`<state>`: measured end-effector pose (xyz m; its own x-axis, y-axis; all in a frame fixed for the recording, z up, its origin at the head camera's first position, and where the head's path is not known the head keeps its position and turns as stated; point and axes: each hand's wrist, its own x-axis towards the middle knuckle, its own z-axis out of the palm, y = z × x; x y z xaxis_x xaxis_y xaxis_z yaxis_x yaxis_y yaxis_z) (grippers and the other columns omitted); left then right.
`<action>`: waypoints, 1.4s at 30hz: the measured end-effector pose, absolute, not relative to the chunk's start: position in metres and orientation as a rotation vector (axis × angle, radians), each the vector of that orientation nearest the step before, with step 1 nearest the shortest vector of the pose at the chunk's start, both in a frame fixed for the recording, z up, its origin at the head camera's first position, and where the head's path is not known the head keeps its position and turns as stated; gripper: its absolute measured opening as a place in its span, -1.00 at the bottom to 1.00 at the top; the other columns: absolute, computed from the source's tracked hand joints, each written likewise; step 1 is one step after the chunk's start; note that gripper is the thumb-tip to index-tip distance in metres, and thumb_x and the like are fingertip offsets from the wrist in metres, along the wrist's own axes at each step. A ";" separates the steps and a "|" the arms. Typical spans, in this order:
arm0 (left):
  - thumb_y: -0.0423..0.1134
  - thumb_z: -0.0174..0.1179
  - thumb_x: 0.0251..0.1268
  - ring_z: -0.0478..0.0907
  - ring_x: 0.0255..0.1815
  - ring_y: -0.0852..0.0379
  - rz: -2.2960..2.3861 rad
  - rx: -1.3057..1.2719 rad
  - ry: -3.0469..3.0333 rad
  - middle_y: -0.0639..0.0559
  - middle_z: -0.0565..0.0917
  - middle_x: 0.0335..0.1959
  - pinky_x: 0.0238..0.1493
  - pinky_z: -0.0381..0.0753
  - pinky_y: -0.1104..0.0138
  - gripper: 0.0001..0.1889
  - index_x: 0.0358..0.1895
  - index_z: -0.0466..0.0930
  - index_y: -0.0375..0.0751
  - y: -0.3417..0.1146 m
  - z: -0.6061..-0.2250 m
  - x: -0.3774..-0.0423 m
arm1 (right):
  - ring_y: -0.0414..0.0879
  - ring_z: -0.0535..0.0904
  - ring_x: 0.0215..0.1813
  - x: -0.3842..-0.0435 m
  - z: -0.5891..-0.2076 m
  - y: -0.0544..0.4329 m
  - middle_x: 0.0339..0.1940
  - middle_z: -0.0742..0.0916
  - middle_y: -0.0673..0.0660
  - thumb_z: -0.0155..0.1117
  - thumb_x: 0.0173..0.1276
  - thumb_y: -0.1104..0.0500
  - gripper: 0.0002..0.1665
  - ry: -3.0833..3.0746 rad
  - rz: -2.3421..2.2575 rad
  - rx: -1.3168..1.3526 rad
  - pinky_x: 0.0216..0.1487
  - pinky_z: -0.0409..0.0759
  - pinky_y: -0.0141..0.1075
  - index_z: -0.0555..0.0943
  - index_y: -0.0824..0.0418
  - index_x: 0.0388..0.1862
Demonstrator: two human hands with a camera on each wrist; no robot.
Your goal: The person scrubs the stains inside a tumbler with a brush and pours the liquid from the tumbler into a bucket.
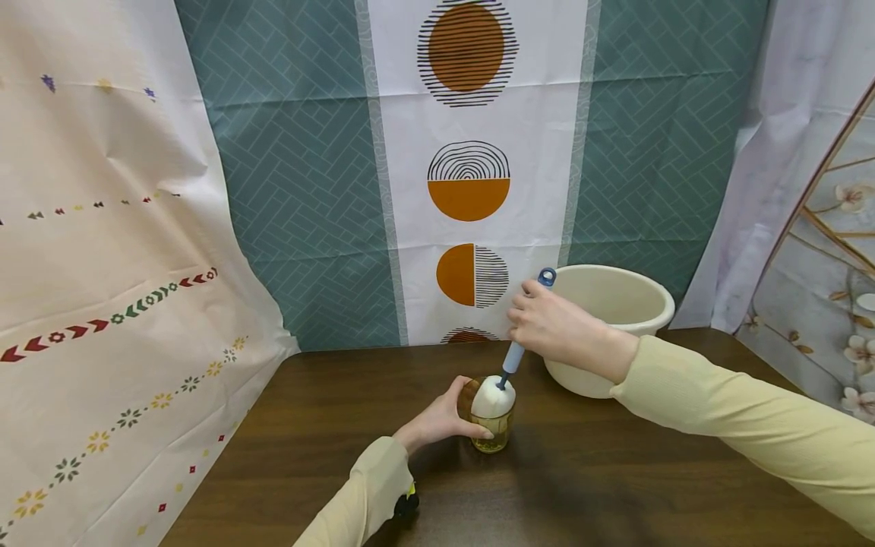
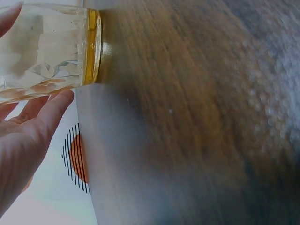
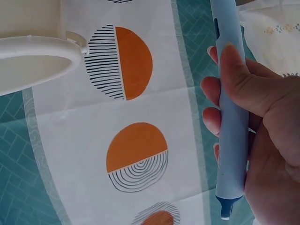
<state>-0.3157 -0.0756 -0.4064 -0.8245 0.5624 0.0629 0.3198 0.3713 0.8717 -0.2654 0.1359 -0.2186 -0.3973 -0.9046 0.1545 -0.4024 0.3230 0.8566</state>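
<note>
In the head view my left hand [image 1: 444, 418] holds an amber glass [image 1: 494, 436] by its side, thumb toward the front. The left wrist view shows the faceted glass [image 2: 47, 51] with its thick base near the tabletop and my left fingers [image 2: 56, 105] along it. A cleaning brush with a white sponge head [image 1: 491, 399] stands tilted in the glass, the sponge partly above the rim. My right hand [image 1: 557, 323] grips its light-blue handle [image 1: 512, 359] from above. In the right wrist view the fingers and thumb wrap around that handle [image 3: 232, 150].
A cream plastic basin [image 1: 574, 377] stands behind my right forearm, at the back right of the dark wooden table [image 1: 321, 418]. Patterned cloths hang behind the table and at both sides. A small black object [image 1: 406, 504] sits under my left wrist.
</note>
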 end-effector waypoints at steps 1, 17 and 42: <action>-0.07 0.42 -0.15 0.35 -0.01 0.13 1.431 0.782 2.391 0.09 0.42 -0.04 -0.02 0.30 0.12 -0.23 0.14 0.15 -0.06 -0.076 -0.406 -0.316 | -0.03 0.39 -0.41 -0.265 -0.218 0.136 -0.55 0.57 0.03 0.38 0.02 0.19 -0.92 -1.948 -0.995 1.151 -0.26 0.21 -0.19 0.63 0.02 -0.53; -0.10 0.43 -0.15 0.39 -0.07 0.12 1.452 0.813 2.382 0.08 0.45 -0.09 -0.04 0.31 0.15 -0.25 0.12 0.17 -0.04 -0.075 -0.407 -0.318 | 0.01 0.40 -0.39 -0.263 -0.219 0.139 -0.52 0.59 0.07 0.41 0.02 0.22 -0.89 -1.985 -0.937 1.116 -0.24 0.22 -0.16 0.65 0.03 -0.47; -0.09 0.43 -0.15 0.38 -0.02 0.09 1.449 0.776 2.387 0.07 0.42 -0.03 -0.02 0.29 0.09 -0.23 0.15 0.15 -0.02 -0.076 -0.407 -0.315 | 0.01 0.40 -0.49 -0.255 -0.218 0.140 -0.62 0.57 0.10 0.42 -0.03 0.22 -0.82 -2.035 -0.905 0.959 -0.33 0.25 -0.12 0.57 0.09 -0.67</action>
